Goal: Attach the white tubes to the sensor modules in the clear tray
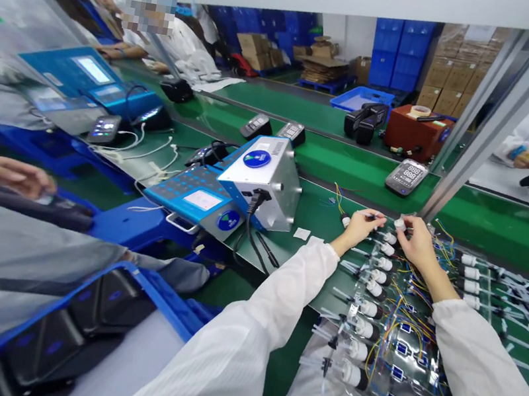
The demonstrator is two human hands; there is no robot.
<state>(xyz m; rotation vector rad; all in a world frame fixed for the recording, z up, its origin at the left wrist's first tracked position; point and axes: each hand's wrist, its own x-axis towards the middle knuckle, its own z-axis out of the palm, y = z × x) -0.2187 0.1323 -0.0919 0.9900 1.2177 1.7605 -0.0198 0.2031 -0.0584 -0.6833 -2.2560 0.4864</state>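
Observation:
My left hand [361, 227] is closed in a pinch on a thin dark part at the far end of a row of small white cylindrical parts [372, 289] with coloured wires. My right hand [414, 239] is also pinched, holding a small white cap-like piece close to the left hand's fingertips. The row of parts lies on a clear plastic sheet [382, 391] on the green bench [312, 212], running from my body out to my hands. Both arms wear white sleeves.
A silver and blue tester box [267, 182] with black cables stands left of my hands. More white parts and tubing [496, 288] lie to the right. A green conveyor [350, 161] carries grey display units [406, 177]. Other people work at left, back left and far right.

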